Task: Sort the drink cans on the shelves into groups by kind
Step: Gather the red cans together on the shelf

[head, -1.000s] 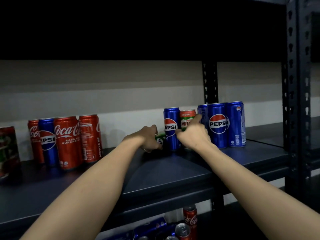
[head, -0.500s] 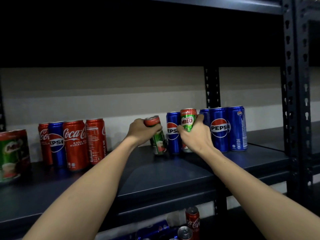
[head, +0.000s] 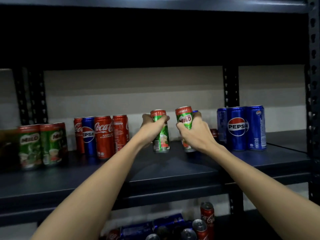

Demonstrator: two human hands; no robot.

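Green Milo can (head: pixel 160 135) is sitting in our left hand (head: pixel 151 126), fingers wrapped around it; our right hand (head: pixel 194 134) is gripping a second Milo can (head: pixel 185 118). Both are hanging mid-shelf (head: pixel 173 168), between the Coca-Cola/Pepsi cluster (head: pixel 102 135) leftward and Pepsi cans (head: pixel 240 128) toward the right edge.

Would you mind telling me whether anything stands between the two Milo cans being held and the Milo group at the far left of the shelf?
Yes: the upright cluster of red Coca-Cola cans with one blue Pepsi can stands between them and the green Milo cans.
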